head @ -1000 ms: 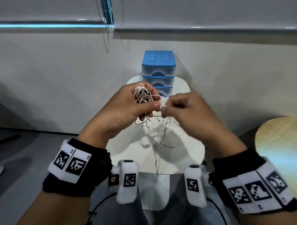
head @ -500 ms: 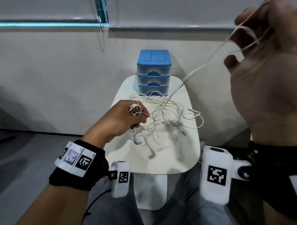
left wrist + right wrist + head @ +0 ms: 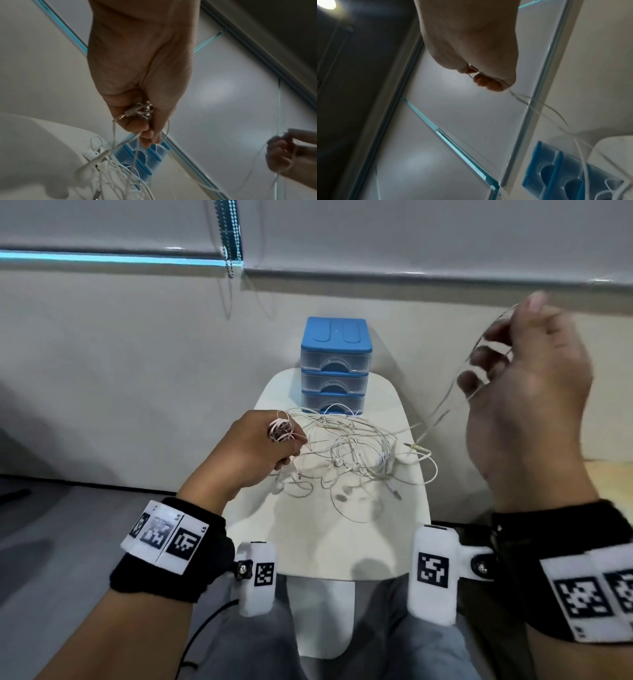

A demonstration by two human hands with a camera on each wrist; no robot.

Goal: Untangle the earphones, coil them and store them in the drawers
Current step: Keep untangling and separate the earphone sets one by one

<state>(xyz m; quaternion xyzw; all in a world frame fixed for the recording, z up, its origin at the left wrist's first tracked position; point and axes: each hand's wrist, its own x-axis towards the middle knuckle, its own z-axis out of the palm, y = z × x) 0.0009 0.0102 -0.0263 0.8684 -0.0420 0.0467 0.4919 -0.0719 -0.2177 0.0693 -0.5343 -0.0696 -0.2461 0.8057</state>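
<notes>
A plain indoor room, office-like or a recording space — nothing marks it as a kitchen or workshop. A bare pale wall [image 3: 137,371] rises behind a small white table [image 3: 318,542]; above hangs a grey roller blind [image 3: 411,234] with a bead chain [image 3: 229,244] — grey floor [image 3: 51,542] below.

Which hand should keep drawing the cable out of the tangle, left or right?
Right. The right hand is raised and pinches a cable strand running down to the tangle on the table. The left hand grips a coiled bundle low, anchoring it.
</notes>
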